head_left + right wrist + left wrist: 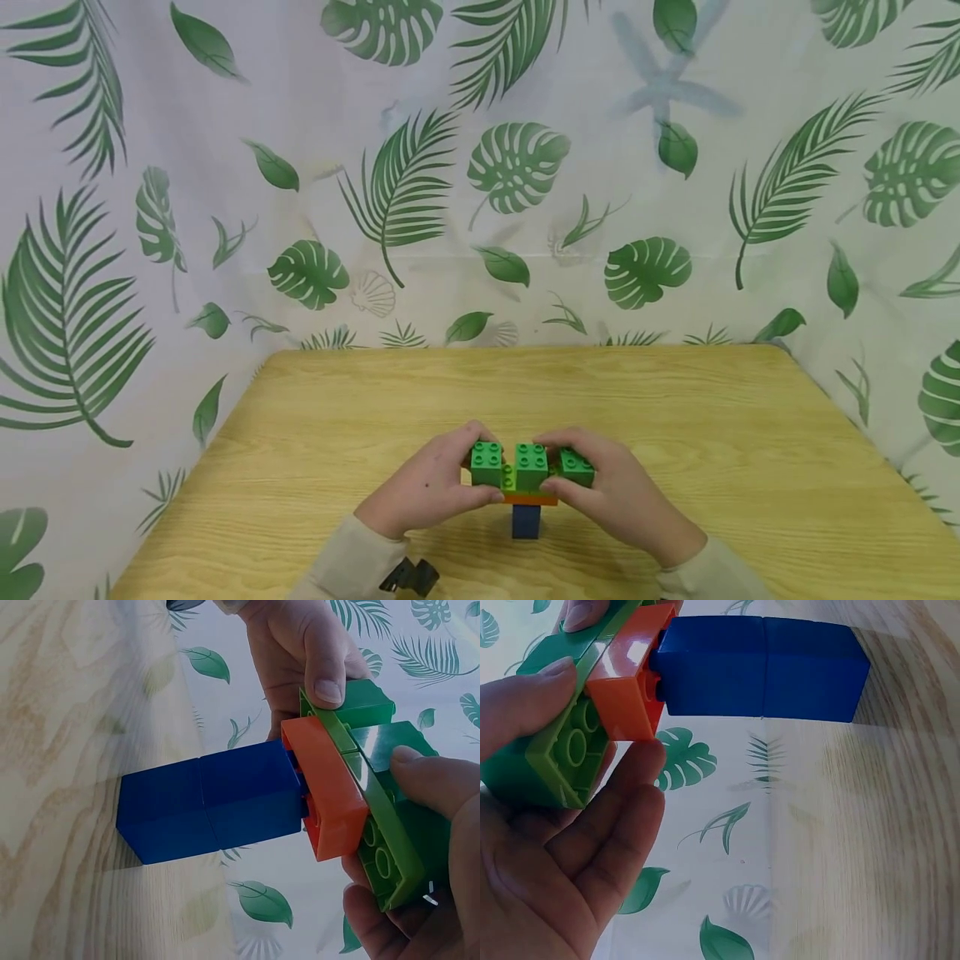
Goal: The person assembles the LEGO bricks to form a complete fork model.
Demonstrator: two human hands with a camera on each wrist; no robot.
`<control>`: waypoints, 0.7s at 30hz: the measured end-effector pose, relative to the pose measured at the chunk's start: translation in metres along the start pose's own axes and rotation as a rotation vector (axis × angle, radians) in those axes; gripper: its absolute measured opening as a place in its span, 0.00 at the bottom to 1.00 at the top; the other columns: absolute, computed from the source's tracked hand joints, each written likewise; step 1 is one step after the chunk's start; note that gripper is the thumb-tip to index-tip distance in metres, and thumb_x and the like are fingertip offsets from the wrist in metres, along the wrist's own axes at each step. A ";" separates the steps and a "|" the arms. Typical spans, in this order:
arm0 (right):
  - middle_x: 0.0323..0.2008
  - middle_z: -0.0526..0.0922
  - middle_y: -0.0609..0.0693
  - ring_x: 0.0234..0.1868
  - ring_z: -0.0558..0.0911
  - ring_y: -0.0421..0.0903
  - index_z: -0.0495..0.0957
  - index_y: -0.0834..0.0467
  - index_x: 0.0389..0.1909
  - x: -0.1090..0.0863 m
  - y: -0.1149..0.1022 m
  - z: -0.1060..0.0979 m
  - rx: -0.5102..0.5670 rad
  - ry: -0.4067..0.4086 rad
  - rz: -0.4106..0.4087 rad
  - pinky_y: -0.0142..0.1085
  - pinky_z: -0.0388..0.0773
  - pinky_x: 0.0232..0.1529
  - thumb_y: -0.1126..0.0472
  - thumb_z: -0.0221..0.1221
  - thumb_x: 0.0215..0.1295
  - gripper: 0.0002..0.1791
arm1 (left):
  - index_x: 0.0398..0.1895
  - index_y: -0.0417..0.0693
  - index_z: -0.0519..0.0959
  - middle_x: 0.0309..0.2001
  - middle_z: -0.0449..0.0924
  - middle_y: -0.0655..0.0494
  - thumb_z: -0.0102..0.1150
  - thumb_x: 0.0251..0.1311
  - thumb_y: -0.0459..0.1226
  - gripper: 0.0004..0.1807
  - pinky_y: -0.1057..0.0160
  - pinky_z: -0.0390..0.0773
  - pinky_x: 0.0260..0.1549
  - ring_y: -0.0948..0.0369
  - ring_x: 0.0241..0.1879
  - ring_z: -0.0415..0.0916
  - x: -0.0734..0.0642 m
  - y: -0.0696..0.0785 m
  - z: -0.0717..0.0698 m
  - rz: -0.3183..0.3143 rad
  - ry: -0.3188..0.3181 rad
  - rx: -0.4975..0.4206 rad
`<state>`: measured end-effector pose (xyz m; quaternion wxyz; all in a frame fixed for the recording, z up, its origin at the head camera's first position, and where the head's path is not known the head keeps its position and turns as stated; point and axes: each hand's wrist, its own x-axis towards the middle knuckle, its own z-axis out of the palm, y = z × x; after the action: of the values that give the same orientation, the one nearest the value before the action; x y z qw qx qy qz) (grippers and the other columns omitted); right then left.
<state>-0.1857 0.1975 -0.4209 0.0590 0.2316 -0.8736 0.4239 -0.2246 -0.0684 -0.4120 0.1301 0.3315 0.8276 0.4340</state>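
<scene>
A toy-brick structure stands on the wooden table between both hands. Two stacked blue bricks (pixel 712 667) form its upright post, with an orange brick (pixel 330 787) across the top. Lime green bricks (pixel 360 780) lie over the orange one and overhang it on both sides. On top sit three green bricks: a left one (pixel 487 476), a middle one (pixel 532 478) and a right one (pixel 576 477). My left hand (pixel 435 487) grips the left end between thumb and fingers. My right hand (pixel 611 487) grips the right end, its thumb against the middle green brick.
The wooden table (pixel 375 392) reaches back to a white curtain (pixel 420 317) printed with green leaves, which also rises at both sides. A black strap piece (pixel 409 577) is on my left wrist, over a light sleeve.
</scene>
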 end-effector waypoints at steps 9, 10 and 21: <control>0.50 0.82 0.44 0.42 0.81 0.42 0.79 0.48 0.59 0.001 0.002 0.000 0.007 0.000 -0.021 0.34 0.81 0.39 0.44 0.65 0.66 0.24 | 0.50 0.57 0.71 0.42 0.79 0.63 0.71 0.62 0.39 0.19 0.64 0.80 0.40 0.65 0.41 0.79 0.002 -0.001 0.000 0.002 -0.020 -0.007; 0.50 0.82 0.44 0.42 0.81 0.42 0.79 0.48 0.59 0.001 0.001 0.000 -0.002 0.003 -0.026 0.34 0.81 0.39 0.44 0.65 0.66 0.24 | 0.50 0.57 0.71 0.42 0.78 0.63 0.71 0.63 0.39 0.19 0.65 0.80 0.40 0.65 0.40 0.79 0.002 -0.001 0.000 0.003 -0.019 -0.005; 0.48 0.81 0.40 0.42 0.80 0.38 0.80 0.48 0.58 -0.002 0.000 0.002 -0.065 0.028 -0.082 0.36 0.82 0.40 0.46 0.68 0.64 0.23 | 0.51 0.53 0.69 0.42 0.79 0.60 0.70 0.63 0.37 0.20 0.65 0.81 0.37 0.63 0.37 0.79 0.001 0.001 0.002 -0.023 -0.032 -0.063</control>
<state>-0.1836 0.1966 -0.4222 0.0962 0.2592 -0.8758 0.3955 -0.2236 -0.0658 -0.4124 0.1585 0.3246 0.8150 0.4531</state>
